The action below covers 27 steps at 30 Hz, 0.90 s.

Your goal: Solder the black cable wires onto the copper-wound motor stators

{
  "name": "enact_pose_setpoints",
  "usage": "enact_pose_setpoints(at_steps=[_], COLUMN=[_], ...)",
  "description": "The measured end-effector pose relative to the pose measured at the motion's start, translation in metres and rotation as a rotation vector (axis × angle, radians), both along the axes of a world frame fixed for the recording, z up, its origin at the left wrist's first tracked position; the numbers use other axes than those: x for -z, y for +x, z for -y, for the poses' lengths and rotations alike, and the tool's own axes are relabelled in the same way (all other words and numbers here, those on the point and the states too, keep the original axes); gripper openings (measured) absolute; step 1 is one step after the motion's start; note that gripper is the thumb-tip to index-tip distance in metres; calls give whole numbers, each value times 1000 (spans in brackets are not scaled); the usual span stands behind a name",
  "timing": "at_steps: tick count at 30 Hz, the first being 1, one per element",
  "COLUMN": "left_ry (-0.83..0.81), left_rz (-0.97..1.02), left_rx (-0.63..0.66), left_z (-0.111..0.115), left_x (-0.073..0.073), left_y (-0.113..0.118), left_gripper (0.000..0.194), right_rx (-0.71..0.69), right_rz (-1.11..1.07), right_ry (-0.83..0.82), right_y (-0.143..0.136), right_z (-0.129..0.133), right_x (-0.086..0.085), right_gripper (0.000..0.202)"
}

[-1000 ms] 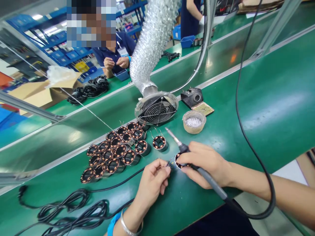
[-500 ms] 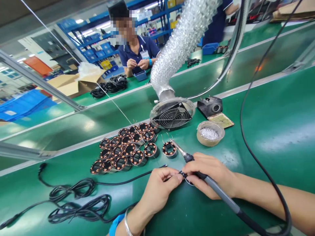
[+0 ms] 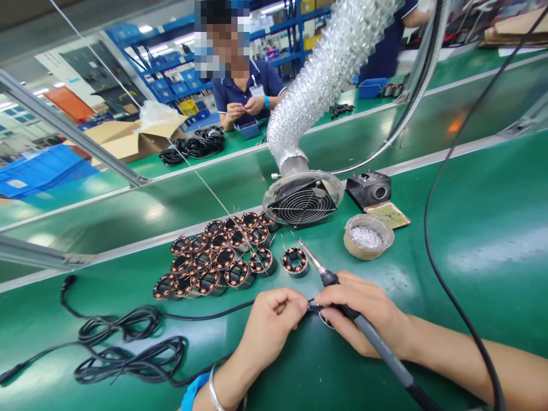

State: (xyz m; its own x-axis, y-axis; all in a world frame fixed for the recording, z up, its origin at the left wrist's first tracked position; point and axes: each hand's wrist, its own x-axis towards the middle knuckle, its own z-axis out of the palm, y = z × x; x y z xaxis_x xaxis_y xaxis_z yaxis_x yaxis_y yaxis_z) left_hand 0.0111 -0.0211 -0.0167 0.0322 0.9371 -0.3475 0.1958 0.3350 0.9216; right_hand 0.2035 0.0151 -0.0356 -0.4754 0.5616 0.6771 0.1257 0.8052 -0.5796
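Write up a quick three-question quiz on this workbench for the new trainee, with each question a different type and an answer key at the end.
1. Short answer: Which of the person's hands holds the soldering iron?

2. True or false: The round tub stands close to the black holder.

3. Fill in the blank: A flexible, silvery ____ runs down to the round fan hood.

Key:
1. The right hand.
2. True.
3. Duct.
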Motion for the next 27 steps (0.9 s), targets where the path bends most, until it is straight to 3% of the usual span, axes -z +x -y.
enact_pose_setpoints(at_steps=[7, 11, 16, 20, 23, 27], left_ry=[82, 127, 197, 356, 378, 522], left_rz=[-88, -137, -107, 0, -262, -727], left_rx=[81, 97, 159, 223, 274, 103], left_z=[1, 5, 35, 50, 30, -9], left_x=[-7, -8, -7, -14, -21, -14], left_y=[4, 2, 6, -1, -15, -26], left_gripper=[26, 26, 20, 46, 35, 38], right_rx=[39, -16, 17, 48, 48, 82], right_rz=[32, 71, 69, 55, 57, 84], right_ry=[-57, -73, -94, -72, -45, -63], right_y=[1, 0, -5, -7, -4, 4], right_z=[1, 0, 9, 15, 11, 8], right_x=[-1, -7, -6, -4, -5, -3], right_gripper=[28, 26, 22, 26, 25, 34])
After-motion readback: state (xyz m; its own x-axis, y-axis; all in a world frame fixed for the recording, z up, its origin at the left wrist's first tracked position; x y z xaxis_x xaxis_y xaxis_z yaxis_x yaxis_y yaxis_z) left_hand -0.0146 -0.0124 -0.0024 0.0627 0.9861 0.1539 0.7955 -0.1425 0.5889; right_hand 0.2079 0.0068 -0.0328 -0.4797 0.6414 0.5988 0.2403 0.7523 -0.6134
